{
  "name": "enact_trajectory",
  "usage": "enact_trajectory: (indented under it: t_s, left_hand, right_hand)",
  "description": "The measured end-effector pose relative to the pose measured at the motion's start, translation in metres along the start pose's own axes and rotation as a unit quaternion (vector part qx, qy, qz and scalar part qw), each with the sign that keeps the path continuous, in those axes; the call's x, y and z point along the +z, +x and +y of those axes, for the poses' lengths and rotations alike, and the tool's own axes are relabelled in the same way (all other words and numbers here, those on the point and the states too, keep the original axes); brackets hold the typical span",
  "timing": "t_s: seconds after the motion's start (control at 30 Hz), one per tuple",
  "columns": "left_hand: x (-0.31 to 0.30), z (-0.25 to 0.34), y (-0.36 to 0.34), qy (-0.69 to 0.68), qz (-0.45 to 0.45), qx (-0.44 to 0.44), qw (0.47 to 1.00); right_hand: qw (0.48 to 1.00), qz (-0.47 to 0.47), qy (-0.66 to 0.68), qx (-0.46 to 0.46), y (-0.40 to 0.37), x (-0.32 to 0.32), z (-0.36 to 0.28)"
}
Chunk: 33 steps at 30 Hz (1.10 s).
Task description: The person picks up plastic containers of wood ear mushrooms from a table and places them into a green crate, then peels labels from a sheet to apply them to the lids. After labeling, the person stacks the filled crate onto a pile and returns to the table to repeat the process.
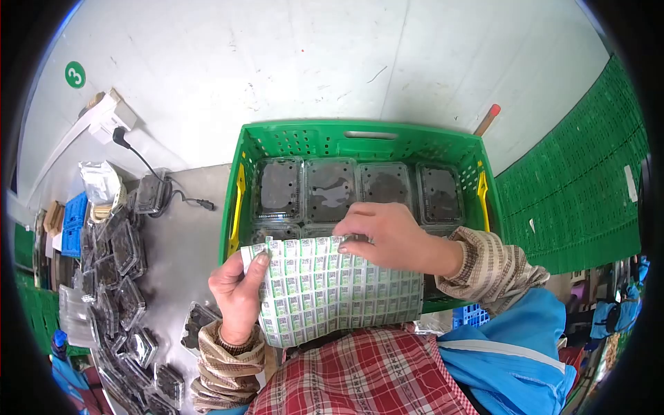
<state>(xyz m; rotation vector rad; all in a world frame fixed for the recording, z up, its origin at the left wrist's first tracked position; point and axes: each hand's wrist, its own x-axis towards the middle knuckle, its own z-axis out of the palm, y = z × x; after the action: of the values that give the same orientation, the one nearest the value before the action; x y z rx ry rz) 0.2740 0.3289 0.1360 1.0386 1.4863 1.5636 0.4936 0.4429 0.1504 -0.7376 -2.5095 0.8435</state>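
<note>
A sheet of small green-and-white printed labels (332, 290) hangs in front of me, its rows of codes facing up. My left hand (238, 290) pinches its left edge between thumb and fingers. At the sheet's top edge, my right hand (384, 238) has thumb and index finger pressed close together; whether a single label is between them is too small to see. Behind the sheet stands a green plastic crate (304, 130) holding several clear lidded boxes (330, 187) with dark contents. The sheet and my right hand hide the crate's near part.
Many similar clear boxes (124, 249) are heaped on the left of the metal table (197, 242). A black power cable (183, 196) lies near a white socket strip (114, 117). Stacked green crates (581, 180) rise at the right, and a red-tipped handle (490, 117) leans behind the crate.
</note>
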Motion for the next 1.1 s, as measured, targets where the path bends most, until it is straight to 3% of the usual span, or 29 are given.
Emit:
enact_trajectory:
  t_s: [0.07, 0.13, 0.23, 0.37, 0.43, 0.47, 0.5, 0.57, 0.6, 0.63, 0.7, 0.8, 0.83, 0.93, 0.97, 1.03, 1.1]
  left_hand:
    - [0.0, -0.001, 0.001, -0.012, 0.006, -0.022, 1.0]
    - [0.0, -0.002, 0.002, -0.008, 0.013, -0.068, 0.998]
    - [0.0, -0.009, 0.006, -0.058, 0.021, -0.127, 0.99]
    - [0.003, -0.015, 0.01, -0.095, 0.014, -0.164, 0.982]
    - [0.001, -0.022, 0.011, -0.092, 0.003, -0.169, 0.981]
    - [-0.002, -0.025, 0.011, -0.089, 0.018, -0.172, 0.981]
    - [-0.004, -0.025, 0.01, -0.083, 0.033, -0.175, 0.98]
    - [-0.016, -0.025, 0.007, -0.101, 0.051, -0.183, 0.977]
    - [-0.022, -0.028, 0.005, -0.107, 0.052, -0.174, 0.978]
    - [-0.025, -0.03, 0.004, -0.115, 0.057, -0.163, 0.978]
    - [-0.026, -0.034, 0.002, -0.12, 0.071, -0.163, 0.977]
    - [-0.03, -0.032, -0.002, -0.094, 0.062, -0.162, 0.98]
    - [-0.03, -0.031, -0.003, -0.089, 0.073, -0.161, 0.98]
    - [-0.035, -0.026, -0.011, -0.072, 0.091, -0.152, 0.982]
    - [-0.032, -0.025, -0.014, -0.068, 0.101, -0.152, 0.981]
    - [-0.032, -0.022, -0.016, -0.08, 0.131, -0.144, 0.978]
    - [-0.036, -0.021, -0.018, -0.073, 0.136, -0.156, 0.976]
  right_hand:
    - [0.999, 0.028, -0.043, -0.015, -0.001, 0.007, 0.0]
    - [0.979, 0.085, -0.15, -0.109, -0.005, 0.013, 0.003]
    - [0.957, 0.064, -0.246, -0.139, -0.014, 0.013, -0.005]
    - [0.943, 0.113, -0.254, -0.183, -0.021, 0.024, -0.008]
    - [0.957, 0.066, -0.23, -0.162, -0.028, 0.015, -0.001]
    - [0.995, 0.063, -0.057, -0.06, -0.03, 0.005, 0.006]
    - [0.99, 0.061, 0.121, 0.044, -0.032, -0.007, 0.015]
    - [0.971, 0.056, 0.081, 0.216, -0.038, -0.064, 0.069]
    - [0.933, 0.024, 0.056, 0.356, -0.041, -0.093, 0.088]
    - [0.943, 0.0, -0.084, 0.321, -0.057, -0.108, 0.137]
    - [0.933, -0.058, -0.149, 0.323, -0.073, -0.117, 0.189]
    - [0.924, -0.073, -0.222, 0.304, -0.076, -0.101, 0.239]
    - [0.927, -0.077, -0.218, 0.295, -0.074, -0.097, 0.24]
    - [0.841, -0.066, -0.422, 0.331, -0.056, -0.094, 0.223]
    - [0.845, -0.039, -0.425, 0.322, -0.05, -0.096, 0.224]
    - [0.924, -0.023, -0.236, 0.301, -0.027, -0.09, 0.203]
    - [0.97, -0.071, 0.018, 0.231, -0.001, -0.069, 0.19]
